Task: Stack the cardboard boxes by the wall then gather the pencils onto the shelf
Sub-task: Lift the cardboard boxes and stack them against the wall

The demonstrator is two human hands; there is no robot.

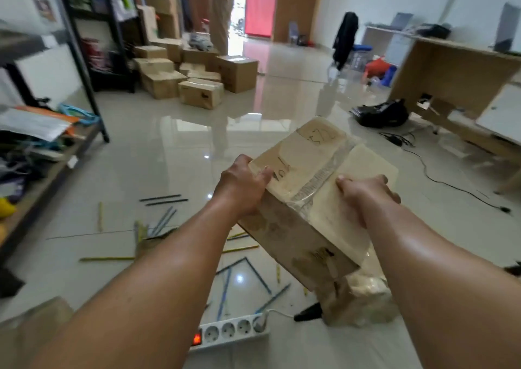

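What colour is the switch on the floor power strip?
Glowing orange-red switch on the white power strip; head view.

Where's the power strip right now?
Head view, bottom centre: the white power strip lies on the floor, just nearer than the scattered pencils, lower left of the held cardboard box.

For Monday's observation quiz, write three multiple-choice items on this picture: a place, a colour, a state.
1. Where do the pencils lie? A on a chair; B on the floor; C in a drawer.
2. What colour is the far door? A pinkish red; B green; C blue.
3. How is the taped box held? A under one arm; B by one hand; C by both hands.
Answers: B, they are scattered on the tiles; A, it shows pinkish red; C, the left hand and right hand grip its sides.
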